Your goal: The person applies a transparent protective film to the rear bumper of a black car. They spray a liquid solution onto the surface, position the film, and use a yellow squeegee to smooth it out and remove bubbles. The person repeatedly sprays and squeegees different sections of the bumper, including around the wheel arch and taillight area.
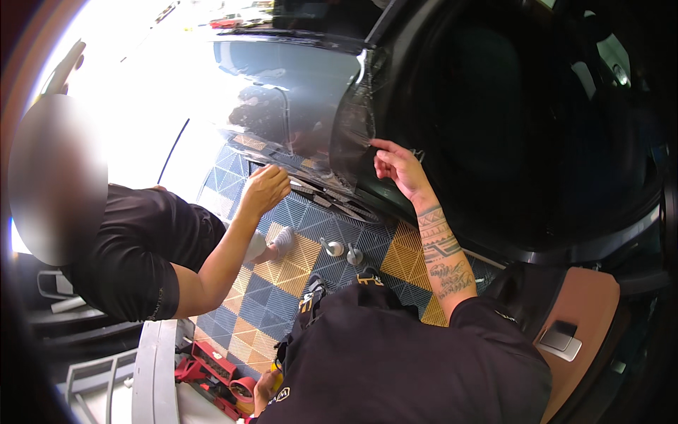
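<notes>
Clear film: a thin transparent sheet (355, 116) hangs at the near edge of a glossy dark car panel (311, 78), in front of the wearer; its border is puckered and its folds catch the light.
Right hand: the wearer's right hand (401, 168) reaches up to that border, index finger outstretched and the other fingers curled in. The fingertips seem to pinch the edge, since creases gather toward them; such a grip probably keeps the loose margin lifted and taut.
Left hand: low beside the hip, the wearer's left hand (264, 390) is partly hidden by the black shirt (417, 360). A yellow object (276, 367) shows at the fingers, but whether they close on it cannot be told.
Co-worker's hand: opposite, a bent wrist brings this hand (267, 189) near the panel's lower part, fingertips bunched together; contact is unclear. Working from facing sides presumably leaves each arm room.
Spray bottles: two small rounded bottles with pale trigger tops (354, 256) stand side by side below the panel, likely there for easy reach.
Floor tiles: ribbed plastic triangles (300, 268) in slate blue and tan.
Lower left: red hard-plastic gear (212, 364) sits beside a smooth pale-grey cart (157, 367).
Lower right: a brown padded panel (593, 318) with rounded corners carries a flat dark-and-silver rectangle (561, 340).
</notes>
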`<state>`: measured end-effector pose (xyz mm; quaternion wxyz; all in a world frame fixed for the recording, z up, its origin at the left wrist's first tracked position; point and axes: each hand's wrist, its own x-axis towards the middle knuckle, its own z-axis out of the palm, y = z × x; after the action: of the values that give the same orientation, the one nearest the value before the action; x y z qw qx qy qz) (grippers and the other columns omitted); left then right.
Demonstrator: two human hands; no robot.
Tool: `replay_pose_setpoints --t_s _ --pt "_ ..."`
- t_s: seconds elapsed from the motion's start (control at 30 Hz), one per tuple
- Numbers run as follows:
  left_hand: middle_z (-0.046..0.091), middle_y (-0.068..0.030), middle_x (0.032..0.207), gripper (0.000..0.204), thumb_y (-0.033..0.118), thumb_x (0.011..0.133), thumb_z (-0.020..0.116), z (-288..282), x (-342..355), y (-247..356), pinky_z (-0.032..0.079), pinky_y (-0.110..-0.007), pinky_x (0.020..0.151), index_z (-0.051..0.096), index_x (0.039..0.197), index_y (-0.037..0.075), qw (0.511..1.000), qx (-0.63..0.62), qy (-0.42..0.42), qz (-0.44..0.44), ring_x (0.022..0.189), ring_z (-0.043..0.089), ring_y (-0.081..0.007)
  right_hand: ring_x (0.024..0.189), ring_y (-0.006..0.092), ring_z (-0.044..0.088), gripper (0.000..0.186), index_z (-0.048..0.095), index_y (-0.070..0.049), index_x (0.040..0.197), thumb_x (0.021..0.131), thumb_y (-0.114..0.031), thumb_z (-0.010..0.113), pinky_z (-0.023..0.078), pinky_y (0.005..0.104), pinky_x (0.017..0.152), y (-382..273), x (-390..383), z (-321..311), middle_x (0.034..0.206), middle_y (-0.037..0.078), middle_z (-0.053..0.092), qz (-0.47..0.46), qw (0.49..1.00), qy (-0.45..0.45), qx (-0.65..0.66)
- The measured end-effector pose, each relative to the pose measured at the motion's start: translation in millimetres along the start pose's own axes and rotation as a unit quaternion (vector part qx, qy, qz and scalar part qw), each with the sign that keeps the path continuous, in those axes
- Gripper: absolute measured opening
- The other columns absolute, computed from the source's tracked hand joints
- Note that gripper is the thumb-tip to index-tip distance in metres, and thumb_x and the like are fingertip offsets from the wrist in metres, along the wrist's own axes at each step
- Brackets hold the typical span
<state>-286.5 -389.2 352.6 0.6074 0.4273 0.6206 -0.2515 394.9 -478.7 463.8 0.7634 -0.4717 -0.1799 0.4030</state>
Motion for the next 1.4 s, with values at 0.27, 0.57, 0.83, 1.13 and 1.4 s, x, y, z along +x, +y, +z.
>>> replay_pose_setpoints --t_s 0.27,0.57,0.83,1.13,1.4 --pt "0.065 -0.0136 0.085 0.03 0.029 0.089 0.06 3.4 6.7 -12.3 0.055 -0.044 0.061 0.052 0.105 0.005 0.999 -0.002 -0.006 0.039 0.069 0.066 -0.0287 0.051 0.0106 0.054 0.022 0.06 -0.004 0.108 0.09 -0.016 0.055 0.046 0.0241 0.048 131.0 -59.4 -73.6 0.066 0.001 0.058 0.179 0.977 0.087 -0.07" --pt "0.066 -0.0152 0.087 0.031 0.029 0.09 0.06 -28.6 6.7 16.8 0.055 -0.046 0.062 0.051 0.108 0.005 0.991 -0.118 -0.003 -0.058 0.07 0.067 -0.0301 0.044 0.012 0.051 0.011 0.056 -0.005 0.083 0.088 -0.014 0.053 0.041 0.0256 0.038 245.8 -202.1 -118.6 0.058 0.003 0.053 0.451 0.849 0.165 -0.221" --pt "0.065 -0.0168 0.092 0.028 0.025 0.094 0.052 -116.2 56.3 29.2 0.054 -0.049 0.06 0.048 0.118 0.009 0.989 -0.107 -0.083 -0.057 0.072 0.067 -0.0315 0.044 0.011 0.05 0.01 0.057 -0.007 0.089 0.089 -0.015 0.052 0.043 0.0251 0.039 259.3 -190.9 -88.3 0.062 0.003 0.054 0.442 0.838 0.198 -0.25" --pt "0.065 -0.0129 0.079 0.019 0.002 0.076 0.054 -253.1 133.0 121.3 0.056 -0.039 0.056 0.06 0.094 -0.002 0.993 0.077 -0.035 0.078 0.068 0.067 -0.0253 0.042 0.0096 0.047 0.016 0.057 -0.007 0.098 0.093 -0.02 0.049 0.037 0.0256 0.037 251.1 -145.5 -5.6 0.06 0.001 0.053 0.357 0.865 0.253 -0.247" --pt "0.062 -0.0084 0.076 0.023 0.0 0.077 0.054 -303.6 127.1 289.1 0.053 -0.033 0.052 0.059 0.099 -0.004 0.972 0.109 -0.073 0.197 0.06 0.061 -0.0208 0.049 0.0072 0.052 0.018 0.06 -0.001 0.102 0.092 -0.014 0.052 0.043 0.0211 0.043 216.8 -125.5 68.6 0.065 0.0 0.057 0.254 0.887 0.339 -0.187"
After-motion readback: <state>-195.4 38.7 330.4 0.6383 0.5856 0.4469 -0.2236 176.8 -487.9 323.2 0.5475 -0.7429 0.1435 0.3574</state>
